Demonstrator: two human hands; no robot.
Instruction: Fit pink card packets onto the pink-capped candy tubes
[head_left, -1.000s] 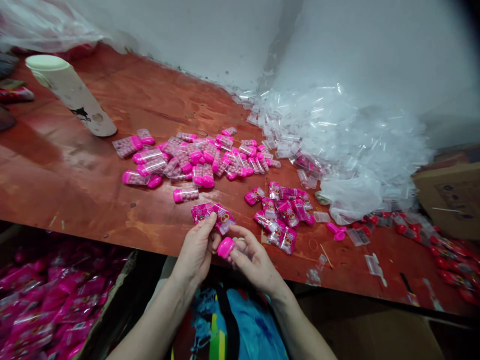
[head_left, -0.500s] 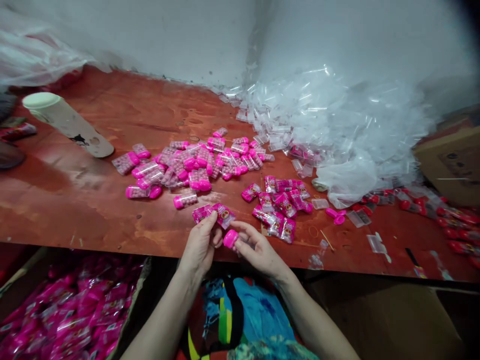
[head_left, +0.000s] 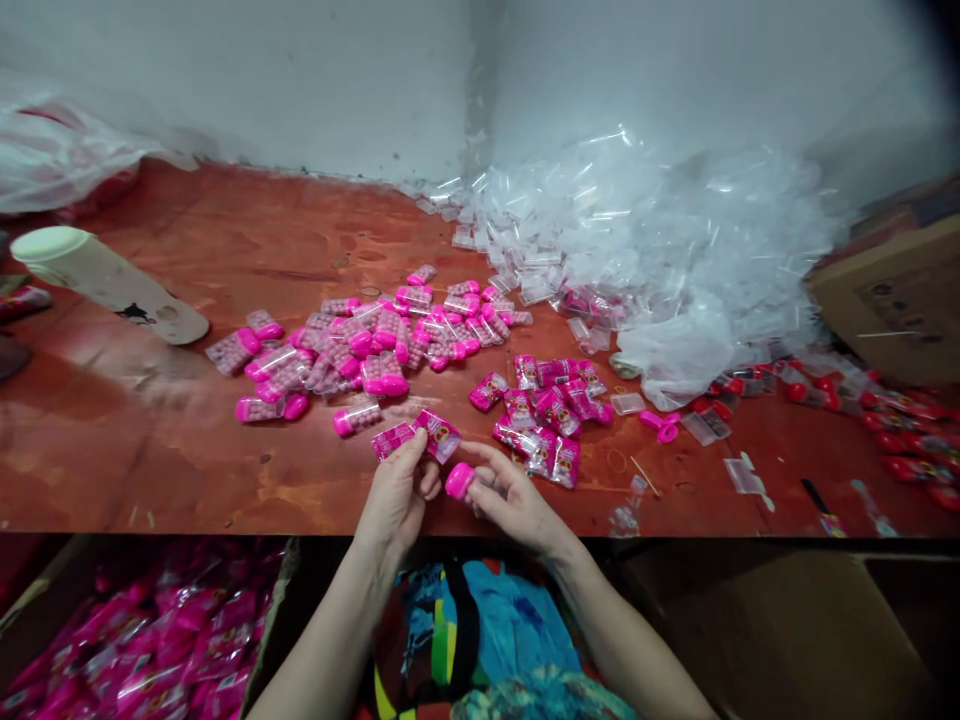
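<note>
Between the thumb and fingers of my left hand (head_left: 399,488) is a pink printed wrapper (head_left: 439,435), spread out at the table's front. My right hand (head_left: 511,500) is closed around a small candy bottle with a pink cap (head_left: 459,481); its clear body is mostly hidden by my fingers. The cap points left toward the wrapper, apart from it. Just beyond my hands lies a pile of clear candy bottles (head_left: 382,370) with pink caps and pink balls inside. To the right sits a heap of pink wrapped packs (head_left: 555,410).
A large mound of clear plastic pieces (head_left: 637,230) lies against the wall. A pale tumbler (head_left: 112,285) lies at the left. Below the table edge, a box (head_left: 277,610) holds many pink packs. Red-capped bottles (head_left: 915,440) and a cardboard box (head_left: 892,300) are at right.
The camera view has tilted up and shifted slightly right, so the table things appear further left. Both hands keep their grips, with the bottle still near the wrapper.
</note>
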